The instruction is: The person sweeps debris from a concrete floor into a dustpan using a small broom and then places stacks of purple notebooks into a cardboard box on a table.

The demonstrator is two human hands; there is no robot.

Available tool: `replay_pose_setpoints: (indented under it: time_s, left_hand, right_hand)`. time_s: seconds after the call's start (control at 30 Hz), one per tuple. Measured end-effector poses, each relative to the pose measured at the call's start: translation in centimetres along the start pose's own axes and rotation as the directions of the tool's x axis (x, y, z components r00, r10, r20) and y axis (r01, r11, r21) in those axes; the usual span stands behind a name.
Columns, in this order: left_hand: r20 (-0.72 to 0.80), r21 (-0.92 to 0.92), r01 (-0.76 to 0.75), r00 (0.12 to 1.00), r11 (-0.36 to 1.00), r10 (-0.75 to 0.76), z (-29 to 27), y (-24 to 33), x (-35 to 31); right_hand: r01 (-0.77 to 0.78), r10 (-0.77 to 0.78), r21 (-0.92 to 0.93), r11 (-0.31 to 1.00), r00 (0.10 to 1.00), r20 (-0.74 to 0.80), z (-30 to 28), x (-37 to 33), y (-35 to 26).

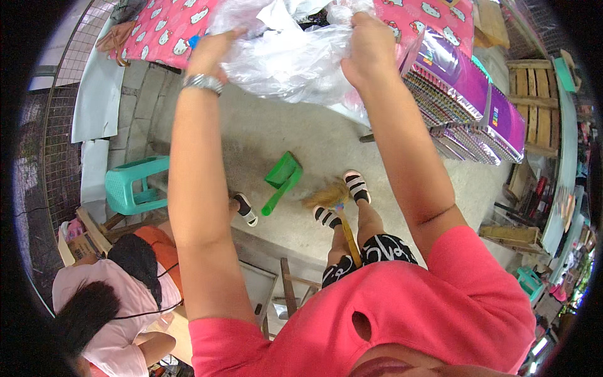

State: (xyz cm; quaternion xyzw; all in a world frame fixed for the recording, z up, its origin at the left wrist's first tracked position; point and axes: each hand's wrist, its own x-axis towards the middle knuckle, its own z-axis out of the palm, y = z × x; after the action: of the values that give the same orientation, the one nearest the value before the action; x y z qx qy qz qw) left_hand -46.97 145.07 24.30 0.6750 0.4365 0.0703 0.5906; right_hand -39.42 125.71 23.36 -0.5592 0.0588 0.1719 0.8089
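At the near edge of the pink-covered table (157, 39), the left hand (213, 55) and right hand (372, 51) have fingers closed on opposite sides of a clear plastic bag (289, 63), likely light, limp and slippery, best gripped by bunched folds.

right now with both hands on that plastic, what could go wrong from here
The clear plastic looks thin and is held by the left hand and right hand, so a hard pull might tear it. The broom has its bristles by the person's feet, with the green dustpan nearby, so a step could catch on either. The purple notebooks are stacked close to the right forearm, so a wide swing might knock some down.
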Motion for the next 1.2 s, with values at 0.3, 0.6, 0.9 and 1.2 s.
replay_pose_setpoints:
  time_s: [0.3, 0.6, 0.9, 1.2]
  left_hand:
    - [-0.09, -0.291, -0.019, 0.996, 0.957, -0.008, -10.6, -6.8, -9.4]
    - [-0.023, -0.273, 0.369, 0.921, 0.889, -0.389, -3.8, -32.5, 2.3]
    - [0.247, 0.725, -0.249, 0.964, 0.642, 0.095, 8.5, -54.2, 19.2]
    - [-0.221, 0.494, 0.241, 0.964, 0.835, -0.148, 13.6, -63.0, 27.2]
  right_hand:
    - [-0.231, 0.197, 0.051, 0.972, 0.91, 0.366, -2.3, -12.0, 2.9]
    - [-0.309, 0.412, -0.346, 0.886, 0.867, 0.279, -12.3, -3.8, 29.3]
    - [0.049, 0.157, -0.827, 0.561, 0.974, 0.164, -23.6, 12.1, 48.9]
    - [0.24, 0.354, -0.967, 0.091, 0.9, 0.256, -30.7, 21.6, 63.0]
